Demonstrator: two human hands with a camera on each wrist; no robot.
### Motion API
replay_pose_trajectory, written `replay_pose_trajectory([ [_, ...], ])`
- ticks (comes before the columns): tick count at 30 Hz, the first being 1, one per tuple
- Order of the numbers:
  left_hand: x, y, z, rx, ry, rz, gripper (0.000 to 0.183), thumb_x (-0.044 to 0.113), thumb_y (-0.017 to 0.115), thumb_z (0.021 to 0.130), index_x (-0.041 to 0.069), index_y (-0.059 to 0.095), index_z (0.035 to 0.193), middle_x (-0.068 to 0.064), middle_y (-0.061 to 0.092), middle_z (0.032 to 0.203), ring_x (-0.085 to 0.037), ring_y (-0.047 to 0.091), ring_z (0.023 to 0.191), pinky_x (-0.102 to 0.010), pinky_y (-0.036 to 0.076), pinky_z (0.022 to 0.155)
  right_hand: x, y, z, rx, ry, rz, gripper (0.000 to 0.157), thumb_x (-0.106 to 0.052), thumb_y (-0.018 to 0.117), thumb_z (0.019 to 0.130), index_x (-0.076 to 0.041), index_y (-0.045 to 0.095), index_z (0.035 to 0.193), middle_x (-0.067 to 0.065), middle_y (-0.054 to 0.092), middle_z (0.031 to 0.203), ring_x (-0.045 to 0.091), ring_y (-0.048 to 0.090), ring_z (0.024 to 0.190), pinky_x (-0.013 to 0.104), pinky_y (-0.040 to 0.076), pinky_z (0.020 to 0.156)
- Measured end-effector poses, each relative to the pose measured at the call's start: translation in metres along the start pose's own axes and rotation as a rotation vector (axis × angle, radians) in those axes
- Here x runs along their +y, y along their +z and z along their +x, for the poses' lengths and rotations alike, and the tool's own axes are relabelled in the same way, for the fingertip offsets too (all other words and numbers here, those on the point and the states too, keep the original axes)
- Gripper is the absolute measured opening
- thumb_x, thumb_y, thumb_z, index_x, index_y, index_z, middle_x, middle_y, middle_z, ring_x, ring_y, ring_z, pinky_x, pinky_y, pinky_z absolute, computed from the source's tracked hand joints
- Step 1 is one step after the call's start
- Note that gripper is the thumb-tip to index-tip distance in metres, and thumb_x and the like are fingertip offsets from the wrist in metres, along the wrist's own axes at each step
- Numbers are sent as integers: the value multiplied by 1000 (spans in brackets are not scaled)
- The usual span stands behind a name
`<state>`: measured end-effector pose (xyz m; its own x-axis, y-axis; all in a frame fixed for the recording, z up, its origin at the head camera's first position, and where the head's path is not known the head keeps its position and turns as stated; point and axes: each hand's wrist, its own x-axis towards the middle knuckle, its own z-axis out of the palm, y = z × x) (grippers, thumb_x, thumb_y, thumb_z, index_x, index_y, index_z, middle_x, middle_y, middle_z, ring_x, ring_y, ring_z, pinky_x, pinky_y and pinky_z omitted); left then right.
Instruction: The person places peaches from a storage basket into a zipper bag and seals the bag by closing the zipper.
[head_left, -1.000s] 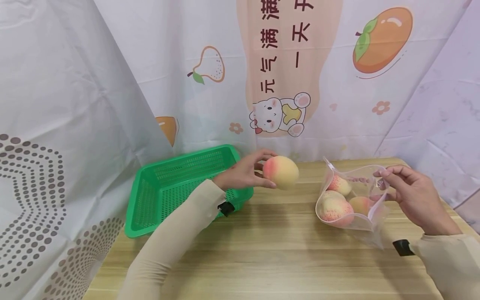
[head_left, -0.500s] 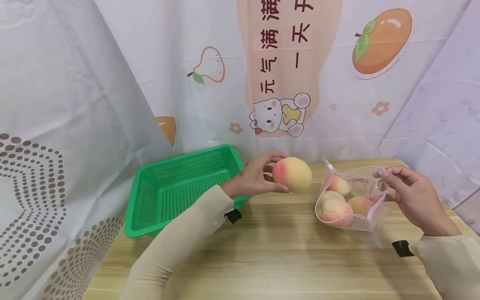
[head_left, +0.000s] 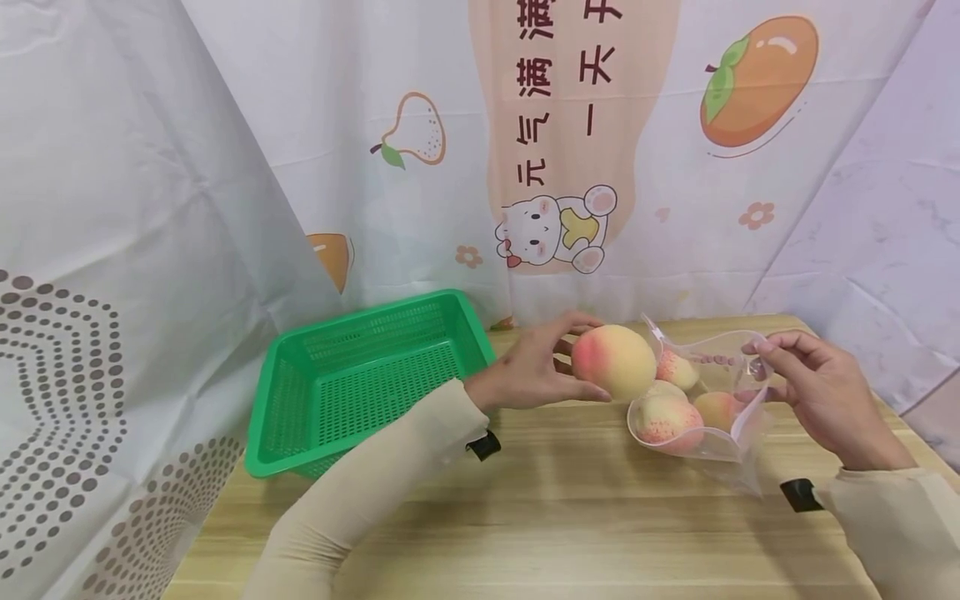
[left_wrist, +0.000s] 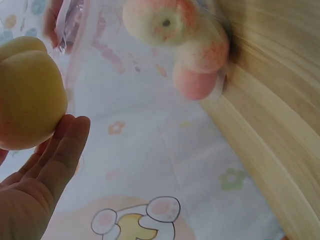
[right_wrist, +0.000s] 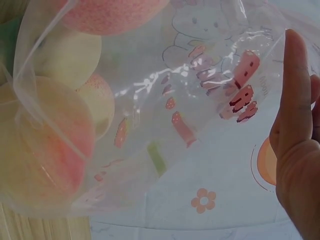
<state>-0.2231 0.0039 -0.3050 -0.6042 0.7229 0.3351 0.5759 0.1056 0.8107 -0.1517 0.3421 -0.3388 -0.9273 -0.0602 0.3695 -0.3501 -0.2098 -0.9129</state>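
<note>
My left hand (head_left: 536, 367) grips a yellow peach (head_left: 618, 362) with a pink blush, thumb below and fingers behind it. That peach is held at the left side of the mouth of a clear plastic bag (head_left: 729, 348), overlapping its edge in the head view. Several peaches lie in the bag, among them a red-speckled peach (head_left: 670, 423) at the front and an orange-yellow peach (head_left: 716, 410) behind it. My right hand (head_left: 832, 392) pinches the bag's right rim between thumb and fingers. Red printing shows on the bag (right_wrist: 150, 165) in the right wrist view.
An open green plastic basket (head_left: 258, 417) with perforated walls stands at the left on the wooden table (head_left: 570, 517). A white printed curtain (head_left: 420, 217) hangs along the table's back edge. A grey-dotted cloth (head_left: 97, 250) hangs at the left.
My left hand has carried the peach rightward and slightly down, from beside the basket to the bag's mouth. My right hand and the bag stay nearly where they were.
</note>
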Motion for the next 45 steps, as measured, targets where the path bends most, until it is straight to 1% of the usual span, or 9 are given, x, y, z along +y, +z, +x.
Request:
replay_pose_trajectory([
  [10,10,10,9,-67,110,5,72,7,89,75,8,50,135,-8,58,128,-11,65,98,-23,56,80,0,2,0,6,0,-2,20,7,46,102,2,65,102,3,67,108,12,63,80,29,58,65],
  [14,11,14,14,-88,159,81,73,10,90,75,9,50,136,-6,57,130,-8,63,102,-19,55,80,0,2,0,0,-3,1,20,7,46,102,2,65,102,3,67,108,12,62,80,29,58,64],
  [19,12,20,20,-84,269,186,75,13,93,71,5,52,133,-7,58,130,-11,61,103,-17,53,78,1,4,0,-1,-5,3,20,7,46,102,2,65,101,3,68,107,12,61,79,31,58,63],
  [24,11,26,26,-64,392,364,76,24,95,68,2,55,129,-6,61,125,-10,57,109,-14,45,90,1,4,0,5,-2,3,20,8,46,102,3,65,100,4,67,107,11,60,79,33,59,62],
  [28,13,29,27,-54,378,459,76,30,93,70,3,56,131,-5,62,127,-11,56,119,-15,39,100,0,4,-1,4,2,5,20,8,45,102,3,65,100,4,66,108,11,60,79,34,59,62],
  [32,18,31,27,-61,355,541,67,33,89,76,7,60,130,-2,62,128,-12,56,119,-14,39,99,0,4,-1,3,1,11,20,8,45,102,3,65,100,4,66,107,11,60,78,34,59,63],
  [37,21,35,33,-60,439,702,36,25,80,86,10,71,117,1,67,117,-11,61,109,-13,41,94,2,5,-1,1,-4,9,19,8,46,102,4,65,100,5,68,105,12,62,78,35,59,62],
  [39,19,37,34,-63,466,750,31,26,80,86,12,73,113,1,67,114,-12,61,106,-14,41,93,2,5,-1,5,-5,-1,18,8,47,102,4,65,100,5,68,105,12,62,79,35,59,62],
  [45,10,35,32,-60,464,716,34,28,86,80,14,74,108,3,66,109,-10,60,104,-13,41,92,3,5,-1,9,-1,0,17,7,47,102,4,64,99,5,66,103,11,60,79,36,59,63],
])
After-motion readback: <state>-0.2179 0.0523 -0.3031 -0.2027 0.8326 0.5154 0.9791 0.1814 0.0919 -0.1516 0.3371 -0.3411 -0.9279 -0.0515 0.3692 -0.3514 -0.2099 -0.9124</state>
